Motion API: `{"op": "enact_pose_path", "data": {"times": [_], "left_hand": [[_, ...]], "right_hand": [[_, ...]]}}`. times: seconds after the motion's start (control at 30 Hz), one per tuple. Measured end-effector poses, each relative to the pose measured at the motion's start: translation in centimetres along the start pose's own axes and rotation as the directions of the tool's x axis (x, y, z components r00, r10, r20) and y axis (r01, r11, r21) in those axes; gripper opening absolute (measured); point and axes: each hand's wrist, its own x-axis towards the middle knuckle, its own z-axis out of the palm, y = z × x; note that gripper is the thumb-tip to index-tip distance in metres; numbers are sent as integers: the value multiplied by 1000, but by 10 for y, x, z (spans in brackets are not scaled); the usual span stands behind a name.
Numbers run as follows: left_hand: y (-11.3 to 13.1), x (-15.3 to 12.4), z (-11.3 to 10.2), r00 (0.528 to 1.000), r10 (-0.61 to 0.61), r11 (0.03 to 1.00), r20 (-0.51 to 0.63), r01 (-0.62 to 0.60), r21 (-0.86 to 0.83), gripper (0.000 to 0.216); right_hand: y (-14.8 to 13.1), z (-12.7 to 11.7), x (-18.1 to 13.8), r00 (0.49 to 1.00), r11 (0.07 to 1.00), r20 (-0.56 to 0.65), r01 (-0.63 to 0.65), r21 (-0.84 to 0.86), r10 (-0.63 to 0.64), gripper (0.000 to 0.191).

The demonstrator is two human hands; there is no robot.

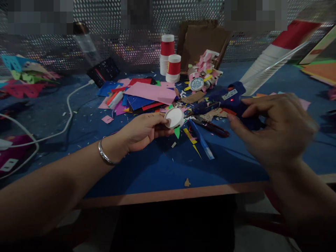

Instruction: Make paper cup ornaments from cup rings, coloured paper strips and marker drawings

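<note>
- Nearest the camera, two bare forearms (49,185) are stretched over the blue table (157,171); a silver bangle (104,154) is worn on the left wrist.
- By the left hand (143,131), a white disc (174,118) is pinched at its edge between thumb and fingers; a green leaf-shaped piece (177,133) is seen jutting below it.
- Right of that pinch, the blue glue gun (231,97) is pointed toward the disc, its red light lit.
- The right hand (283,129) is held half curled beside the gun; whether the handle is grasped cannot be told, being partly hidden by the fingers.
- Just right of the pinched disc, a blue pen-like tool (201,140) and a yellow strip (190,135) are laid.
- Beyond the left grip, coloured sheets (151,92) are heaped, with paper cups (173,68) stacked behind.
</note>
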Motion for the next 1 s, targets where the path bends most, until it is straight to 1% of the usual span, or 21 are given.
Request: {"op": "enact_pose_path", "data": {"times": [0.33,0.6,0.73,0.8,0.87,1.0], "left_hand": [[0,-2,3,1000,-1,1000,-20,0,-17,30],[1,-3,4,1000,7,1000,-12,-7,-8,27],[-1,-3,2,998,61,998,-2,-61,2,18],[-2,-5,2,993,114,993,10,-114,14,10],[-4,-7,2,986,165,986,24,-166,25,8],[-5,-12,3,972,206,976,111,-212,44,7]], "right_hand": [[-4,-2,2,1000,1000,-6,13,23,-12,27],[-4,-2,2,1000,1000,-3,12,18,-12,26],[-3,-3,2,1000,1000,9,4,1,-4,29],[-1,-3,1,1000,1000,15,-11,3,11,30],[0,-2,1,999,999,7,-41,8,41,29],[2,-1,-3,996,995,0,-94,-13,94,26]]}}
